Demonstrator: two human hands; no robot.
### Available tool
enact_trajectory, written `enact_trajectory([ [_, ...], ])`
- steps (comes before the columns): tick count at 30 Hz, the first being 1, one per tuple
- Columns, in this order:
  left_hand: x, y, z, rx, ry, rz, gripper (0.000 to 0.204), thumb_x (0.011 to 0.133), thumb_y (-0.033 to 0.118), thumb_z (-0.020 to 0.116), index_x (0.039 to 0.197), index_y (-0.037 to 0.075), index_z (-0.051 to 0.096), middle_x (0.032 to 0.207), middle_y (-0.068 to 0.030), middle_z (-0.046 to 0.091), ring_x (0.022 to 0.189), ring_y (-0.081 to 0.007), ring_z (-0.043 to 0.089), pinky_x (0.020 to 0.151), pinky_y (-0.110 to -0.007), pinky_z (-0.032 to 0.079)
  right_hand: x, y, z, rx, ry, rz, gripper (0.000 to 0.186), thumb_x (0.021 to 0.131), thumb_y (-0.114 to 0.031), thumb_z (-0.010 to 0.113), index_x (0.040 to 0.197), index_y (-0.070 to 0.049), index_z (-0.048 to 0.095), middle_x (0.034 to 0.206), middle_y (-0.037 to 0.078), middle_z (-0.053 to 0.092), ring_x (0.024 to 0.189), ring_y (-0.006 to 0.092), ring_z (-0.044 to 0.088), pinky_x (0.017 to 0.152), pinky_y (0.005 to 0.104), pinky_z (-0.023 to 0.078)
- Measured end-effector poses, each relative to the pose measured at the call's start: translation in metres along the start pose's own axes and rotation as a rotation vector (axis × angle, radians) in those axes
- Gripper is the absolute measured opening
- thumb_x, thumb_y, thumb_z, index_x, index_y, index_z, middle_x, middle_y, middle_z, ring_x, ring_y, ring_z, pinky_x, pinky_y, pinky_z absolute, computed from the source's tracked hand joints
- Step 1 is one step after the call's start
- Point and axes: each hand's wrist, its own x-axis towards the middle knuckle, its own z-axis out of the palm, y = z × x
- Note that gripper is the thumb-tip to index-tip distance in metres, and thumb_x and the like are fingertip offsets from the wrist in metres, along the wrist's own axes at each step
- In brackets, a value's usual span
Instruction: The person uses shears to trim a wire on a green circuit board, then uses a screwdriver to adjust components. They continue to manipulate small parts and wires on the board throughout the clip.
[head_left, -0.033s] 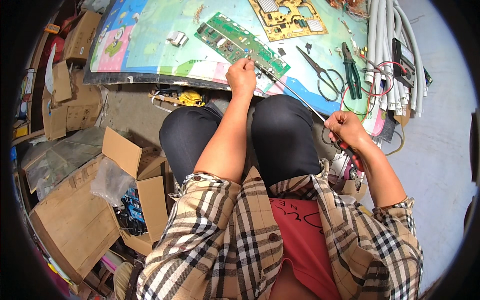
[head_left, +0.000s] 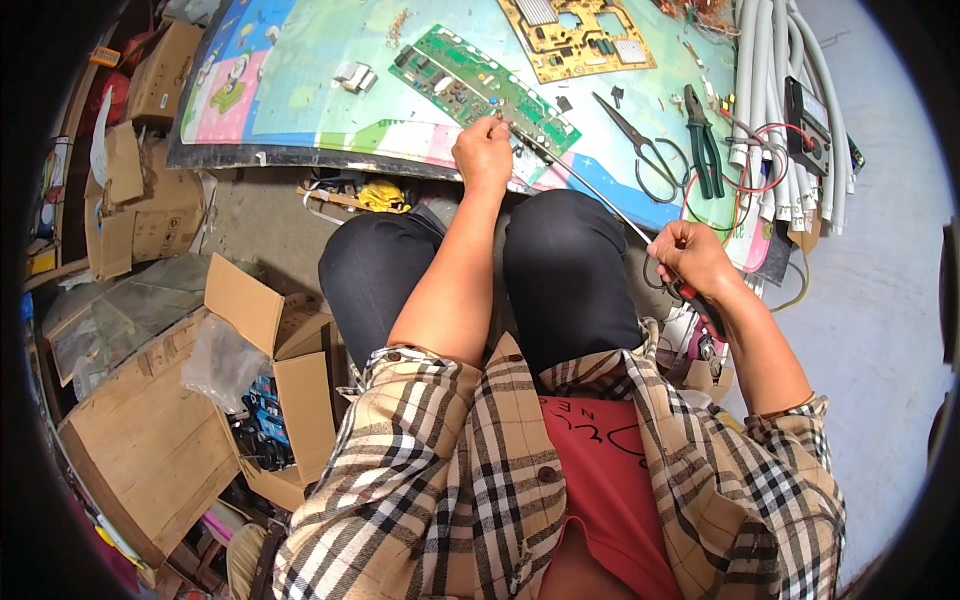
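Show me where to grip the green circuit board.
Probably pinch the green circuit board across its narrow left end, coming from the left: it lies flat with that end uncovered, while the left hand and long-shafted tool crowd its near edge.

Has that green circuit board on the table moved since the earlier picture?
No. The green circuit board shows no visible shift either way against the yellow circuit board lying beyond it.

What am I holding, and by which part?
Right hand: long metal-shafted tool, near its handle end. Left hand: I can't tell whether it grips anything.
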Motion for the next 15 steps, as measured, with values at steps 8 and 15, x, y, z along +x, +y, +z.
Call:
enact_trajectory([
  [8,0.009,0.015,-0.001,0.039,-0.041,-0.138,0.017,0.073,0.020,0.068,0.077,0.003,0.070,0.073,-0.0172,0.067,0.070,-0.0328,0.065,0.069,-0.039,0.050,0.008,0.014,0.005,-0.265,0.214,-0.249,0.021,0.077,-0.010,0.071,0.067,-0.001,0.055,0.061,0.007,0.054,0.056,0.0173,0.052,0.053,0.0309,0.041],
  [15,0.019,0.013,0.013,0.016,-0.002,-0.296,0.010,0.070,0.012,0.062,0.073,0.004,0.068,0.074,-0.0215,0.066,0.074,-0.0379,0.065,0.070,-0.042,0.051,0.005,0.009,0.015,-0.460,0.255,-0.341,0.019,0.083,-0.018,0.064,0.077,0.000,0.063,0.072,0.018,0.054,0.072,0.0331,0.054,0.068,0.0410,0.042],
])
